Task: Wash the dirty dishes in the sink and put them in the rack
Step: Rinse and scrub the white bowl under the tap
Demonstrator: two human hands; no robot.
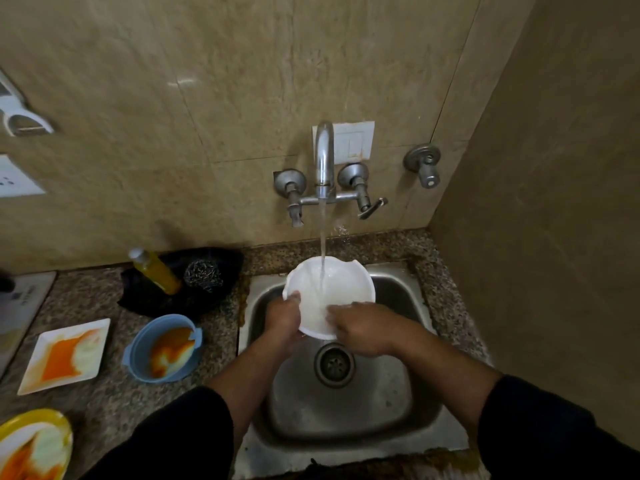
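A white bowl (329, 282) with a wavy rim is held tilted over the steel sink (398, 403), under water running from the wall tap (324, 161). My left hand (282, 318) grips its left rim, thumb inside. My right hand (360, 327) lies on the lower right of the bowl, fingers reaching inside it. On the counter to the left wait a blue bowl (162, 348) smeared orange, a white square plate (65, 355) with orange sauce, and a yellow-rimmed plate (33, 445) at the bottom left corner.
A yellow soap bottle (156, 270) and a steel scrubber (202, 273) lie on a black cloth (145, 299) behind the blue bowl. The sink drain (334, 363) is open. A tiled wall rises close on the right. No rack is in view.
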